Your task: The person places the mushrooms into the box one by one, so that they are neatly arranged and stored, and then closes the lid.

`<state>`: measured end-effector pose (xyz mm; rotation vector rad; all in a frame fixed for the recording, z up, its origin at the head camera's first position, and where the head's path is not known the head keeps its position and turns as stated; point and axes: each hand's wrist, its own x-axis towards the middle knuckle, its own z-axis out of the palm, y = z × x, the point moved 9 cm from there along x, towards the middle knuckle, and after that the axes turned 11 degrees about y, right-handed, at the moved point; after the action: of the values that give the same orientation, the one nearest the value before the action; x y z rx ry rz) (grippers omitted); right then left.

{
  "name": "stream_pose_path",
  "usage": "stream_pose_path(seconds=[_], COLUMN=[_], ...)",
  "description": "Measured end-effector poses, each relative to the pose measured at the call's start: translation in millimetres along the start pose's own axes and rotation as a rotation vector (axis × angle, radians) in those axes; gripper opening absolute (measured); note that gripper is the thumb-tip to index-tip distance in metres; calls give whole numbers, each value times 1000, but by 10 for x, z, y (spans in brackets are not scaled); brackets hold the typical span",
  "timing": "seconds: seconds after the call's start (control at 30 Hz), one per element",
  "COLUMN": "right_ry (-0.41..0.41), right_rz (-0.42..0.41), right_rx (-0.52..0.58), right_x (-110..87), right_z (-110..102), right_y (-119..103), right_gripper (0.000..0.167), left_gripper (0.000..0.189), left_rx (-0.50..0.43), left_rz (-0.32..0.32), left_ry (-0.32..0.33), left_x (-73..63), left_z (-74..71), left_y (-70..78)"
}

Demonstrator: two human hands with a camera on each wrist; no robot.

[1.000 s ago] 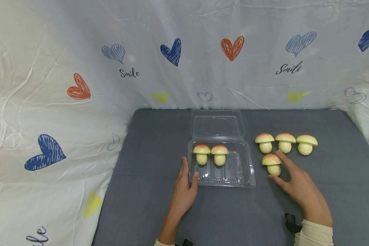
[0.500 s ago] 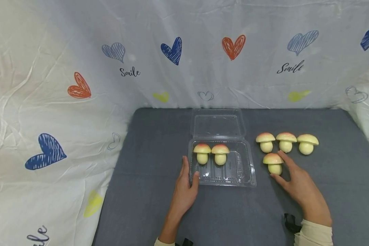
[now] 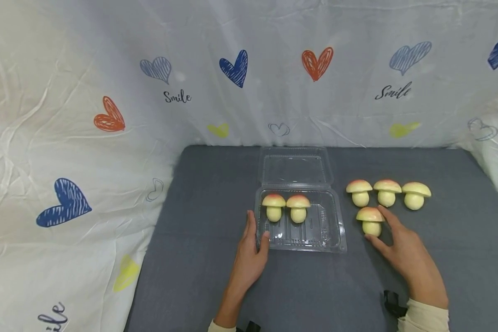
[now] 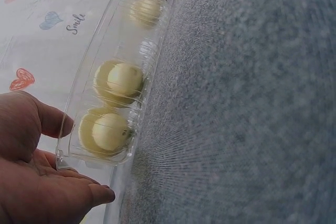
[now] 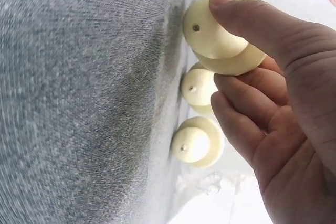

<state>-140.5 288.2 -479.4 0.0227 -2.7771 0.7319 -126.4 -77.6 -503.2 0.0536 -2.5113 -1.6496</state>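
The white printed cloth (image 3: pixel 274 27) is hanging behind the grey desk (image 3: pixel 191 276). On the desk, the clear container (image 3: pixel 307 237) is lying open, its lid (image 3: pixel 294 168) pointing toward the cloth. The left hand (image 3: pixel 249 258) is holding the container's left edge between thumb and fingers. The right hand (image 3: pixel 411 253) is pinching the front mushroom (image 3: pixel 371 222), right of the container. Three loose mushrooms (image 3: pixel 387 192) are forming a row just behind it. Two packed mushrooms (image 3: pixel 298 208) are sitting side by side inside the container.

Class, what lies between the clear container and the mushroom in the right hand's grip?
Only bare grey cloth lies between the clear container and the mushroom, as the head view shows.
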Motion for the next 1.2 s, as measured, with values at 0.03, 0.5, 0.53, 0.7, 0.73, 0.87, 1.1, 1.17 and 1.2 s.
stream_pose_path(seconds=[0.03, 0.5, 0.53, 0.7, 0.73, 0.87, 1.1, 1.17, 1.2], right_ry=[9, 68, 69, 86, 91, 119, 137, 142, 140], right_rz=[-5, -25, -25, -41, -46, -75, -66, -64, -63], right_rx=[-1, 28, 28, 30, 31, 46, 56, 56, 56], right_x=[-3, -7, -7, -3, 0, 14, 34, 38, 39], right_z=[-9, -126, -132, -179, -192, -244, -280, -289, -289], right_y=[-9, -199, -212, -274, -286, -336, -399, -420, -430], right_gripper=[90, 88, 88, 88, 88, 88, 85, 85, 86], left_gripper=[75, 75, 76, 75, 75, 75, 75, 75, 75], left_rx=[0, -10, -11, -7, -5, -3, -6, -6, -5], left_rz=[1, 5, 6, 8, 9, 13, 16, 16, 17], left_ry=[0, -1, -2, 1, 3, 6, 7, 6, 6], left_x=[0, -9, -10, -11, -11, -13, -15, -17, -18], left_z=[1, 0, 1, 0, -1, -5, -7, -7, -7], left_y=[-1, 5, 4, 5, 6, 12, 22, 24, 24])
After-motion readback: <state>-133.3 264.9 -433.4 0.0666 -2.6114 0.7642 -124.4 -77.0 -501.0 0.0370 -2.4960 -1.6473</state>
